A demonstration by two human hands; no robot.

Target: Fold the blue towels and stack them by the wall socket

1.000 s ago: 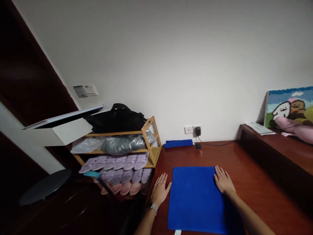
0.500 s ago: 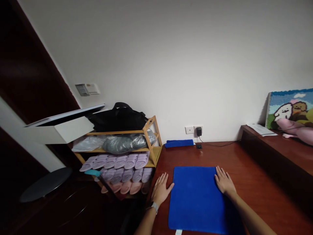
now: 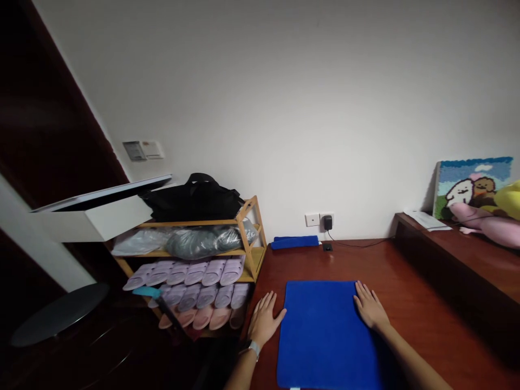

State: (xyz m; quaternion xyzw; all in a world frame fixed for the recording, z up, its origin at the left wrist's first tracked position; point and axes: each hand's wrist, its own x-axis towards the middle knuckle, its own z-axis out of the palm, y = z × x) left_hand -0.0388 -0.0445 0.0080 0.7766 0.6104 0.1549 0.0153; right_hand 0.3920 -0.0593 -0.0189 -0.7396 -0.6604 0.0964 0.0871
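A blue cloth point(image 3: 323, 333) lies spread flat on the reddish-brown table point(image 3: 422, 303), its lower edge cut by the frame. My left hand point(image 3: 265, 318) rests open and palm down on the table beside the cloth's left edge, its thumb pointing at that edge. Over the upper right edge of the cloth lies my right hand point(image 3: 370, 306), palm down with fingers stretched out. Neither hand holds anything. At the back of the table, against the wall, sits a folded blue cloth point(image 3: 295, 242).
Left of the table stands a wooden rack point(image 3: 251, 244) with slippers point(image 3: 211, 271), plastic-wrapped items and a black bag point(image 3: 195, 200). A black plug point(image 3: 327, 222) with a cable is in the wall socket. On the raised ledge at right lie papers point(image 3: 426, 220) and a pink plush toy point(image 3: 491, 225).
The view has shifted slightly, so everything sits a little lower and further left. Both hands keep their places by the cloth.
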